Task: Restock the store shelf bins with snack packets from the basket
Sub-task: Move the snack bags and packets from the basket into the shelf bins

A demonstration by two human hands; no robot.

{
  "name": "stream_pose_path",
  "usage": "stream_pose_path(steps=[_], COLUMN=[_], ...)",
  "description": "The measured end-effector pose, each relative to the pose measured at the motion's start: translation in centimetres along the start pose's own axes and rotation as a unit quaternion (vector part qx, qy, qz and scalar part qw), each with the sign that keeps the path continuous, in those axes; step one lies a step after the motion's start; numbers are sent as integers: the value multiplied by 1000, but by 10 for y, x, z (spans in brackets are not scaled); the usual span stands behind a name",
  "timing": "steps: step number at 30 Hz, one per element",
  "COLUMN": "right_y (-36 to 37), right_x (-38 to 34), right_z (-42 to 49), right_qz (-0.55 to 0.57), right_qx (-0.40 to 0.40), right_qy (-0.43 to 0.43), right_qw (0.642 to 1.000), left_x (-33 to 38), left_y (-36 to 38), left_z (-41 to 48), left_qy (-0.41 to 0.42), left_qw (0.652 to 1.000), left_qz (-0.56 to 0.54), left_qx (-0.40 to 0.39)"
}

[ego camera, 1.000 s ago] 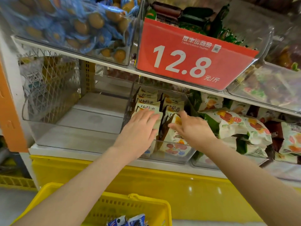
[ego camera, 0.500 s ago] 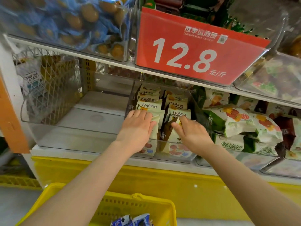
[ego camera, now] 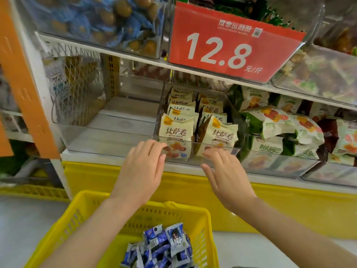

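Head: crinkly packets (ego camera: pixel 176 130), clear plastic bin (ego camera: pixel 193 151)

Blue packets (ego camera: pixel 164 246) in yellow basket (ego camera: pixel 185 215)

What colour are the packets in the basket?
Blue and white packets, in the yellow basket; head view.

both hands out of the clear bin (ego camera: pixel 193 161), left hand (ego camera: pixel 142 171) and right hand (ego camera: pixel 228 176) now empty at its near wall
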State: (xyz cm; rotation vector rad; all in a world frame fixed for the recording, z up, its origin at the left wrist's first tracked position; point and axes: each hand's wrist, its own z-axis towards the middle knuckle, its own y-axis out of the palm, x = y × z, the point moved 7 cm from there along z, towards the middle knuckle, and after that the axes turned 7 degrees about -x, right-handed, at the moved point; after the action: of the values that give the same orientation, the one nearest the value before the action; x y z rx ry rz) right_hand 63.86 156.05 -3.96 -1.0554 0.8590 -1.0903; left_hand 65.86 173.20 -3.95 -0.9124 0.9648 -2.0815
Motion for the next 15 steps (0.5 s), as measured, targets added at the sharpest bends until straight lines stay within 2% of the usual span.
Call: stream_pose_path(steps=[3, 6, 9, 12, 15], right_y=[32, 99, 179, 250, 307], right_x=[-37, -60, -77, -87, -86], right_z=[-27, -44, -61, -82, -114], right_qz=[11, 71, 66, 80, 166], right_qx=[-11, -139, -266, -381, -505], right_qy=[-53, -47, -42, -12, 73], right_qw=[998, 987, 961, 921, 844], left_x=[-40, -107, -163, -200, -222], left_y=[14, 38, 46, 50, 58], left_z=[-59, -117, -174, -219, -252], left_qy=[-70, -221, -335, -415, -469], left_qw=[997, 970, 926, 888, 859], left_qz=[6, 26, 58, 46, -24], left_qx=[-16, -102, -162, -193, -205])
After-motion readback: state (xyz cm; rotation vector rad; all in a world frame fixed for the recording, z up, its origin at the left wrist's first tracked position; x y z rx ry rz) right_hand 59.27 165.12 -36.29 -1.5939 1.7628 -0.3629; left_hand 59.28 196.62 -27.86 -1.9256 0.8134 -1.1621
